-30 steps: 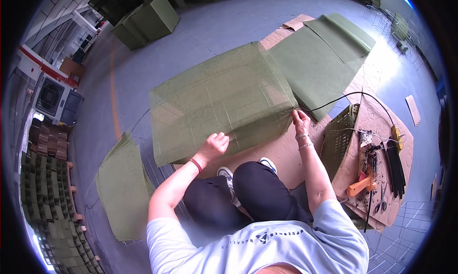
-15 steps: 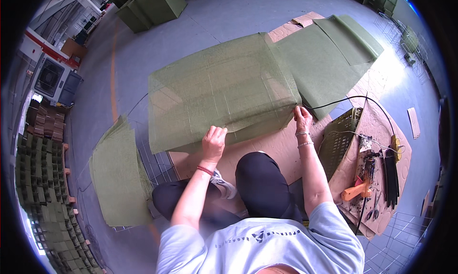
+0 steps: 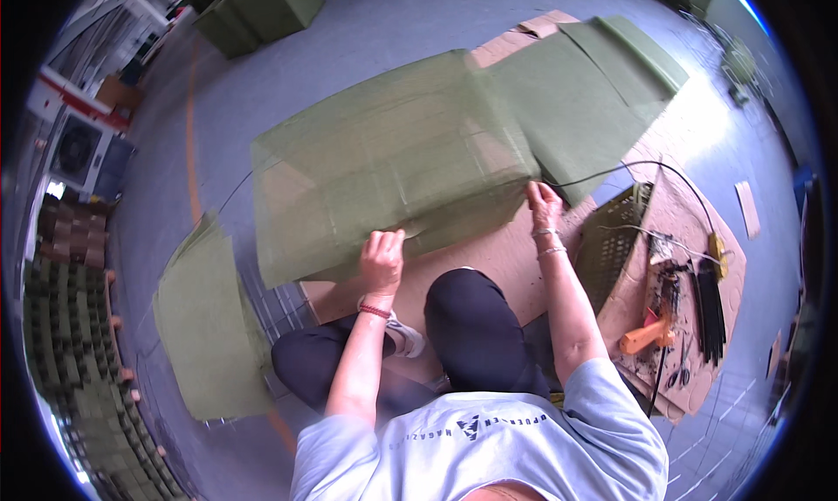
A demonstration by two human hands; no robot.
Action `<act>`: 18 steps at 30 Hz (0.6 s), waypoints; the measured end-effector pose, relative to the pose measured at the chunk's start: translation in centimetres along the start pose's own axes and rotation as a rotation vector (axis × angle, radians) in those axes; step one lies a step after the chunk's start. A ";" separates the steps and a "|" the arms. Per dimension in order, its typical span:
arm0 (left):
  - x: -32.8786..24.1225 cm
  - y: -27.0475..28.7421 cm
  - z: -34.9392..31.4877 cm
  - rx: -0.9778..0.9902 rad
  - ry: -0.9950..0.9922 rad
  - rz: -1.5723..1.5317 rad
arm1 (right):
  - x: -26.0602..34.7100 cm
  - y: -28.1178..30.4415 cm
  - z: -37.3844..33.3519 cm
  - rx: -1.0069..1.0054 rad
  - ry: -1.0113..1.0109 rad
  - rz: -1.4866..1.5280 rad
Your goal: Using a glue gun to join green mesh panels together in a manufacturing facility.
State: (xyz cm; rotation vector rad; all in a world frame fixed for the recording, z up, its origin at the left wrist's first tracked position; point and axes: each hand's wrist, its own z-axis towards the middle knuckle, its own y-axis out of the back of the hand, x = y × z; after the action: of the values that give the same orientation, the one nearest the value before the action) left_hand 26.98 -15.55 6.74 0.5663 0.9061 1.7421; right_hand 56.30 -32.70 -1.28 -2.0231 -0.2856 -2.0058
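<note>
A sheer green fabric sheet (image 3: 384, 143) lies over a wire frame, whose thin rods show faintly through it. My left hand (image 3: 382, 264) is closed on the near edge of this fabric, fingers pinched together. At the near right corner, my right hand (image 3: 545, 206) pinches the same fabric. Whether a wire is also between the fingers of either hand is hidden. Cardboard (image 3: 471, 252) lies beneath the covered frame and before my knees.
More green fabric sheets (image 3: 580, 99) lie beyond on the right, and a stack (image 3: 205, 326) rests on wire frames at left. To my right are a perforated green basket (image 3: 615, 248), an orange-handled glue gun (image 3: 648, 335), scissors (image 3: 679, 376), black sticks (image 3: 709, 318) and a black cable (image 3: 650, 162).
The whole view has shifted slightly, so the scene sits a little further left. Both hands keep their pinch on the fabric edge.
</note>
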 end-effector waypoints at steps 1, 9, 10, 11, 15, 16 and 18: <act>0.2 0.0 -0.2 0.006 0.035 0.022 | -0.2 -0.2 0.1 0.009 -0.006 -0.015; -0.6 -0.2 0.0 -0.081 0.147 0.015 | -0.1 -0.1 0.1 0.011 0.034 0.093; -0.6 -0.3 -0.1 -0.087 0.149 0.030 | -0.1 -0.3 0.0 0.015 0.048 0.088; -0.6 -0.4 -0.1 -0.089 0.150 0.022 | -0.2 -0.3 -0.1 0.010 0.041 0.082; -0.2 -0.5 -0.1 -0.118 0.155 0.009 | -0.1 -0.7 -0.1 0.011 0.017 0.046; -0.1 -0.5 -0.2 -0.126 0.148 0.008 | 0.0 -0.7 -0.3 0.010 0.017 0.044; -0.2 -0.4 0.0 -0.126 0.145 0.018 | -0.2 -0.8 -0.2 0.027 0.047 0.054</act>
State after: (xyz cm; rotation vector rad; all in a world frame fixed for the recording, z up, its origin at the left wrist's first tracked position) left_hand 27.32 -15.70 6.41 0.3704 0.8860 1.8603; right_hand 55.84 -32.00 -1.45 -1.9436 -0.2438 -2.0029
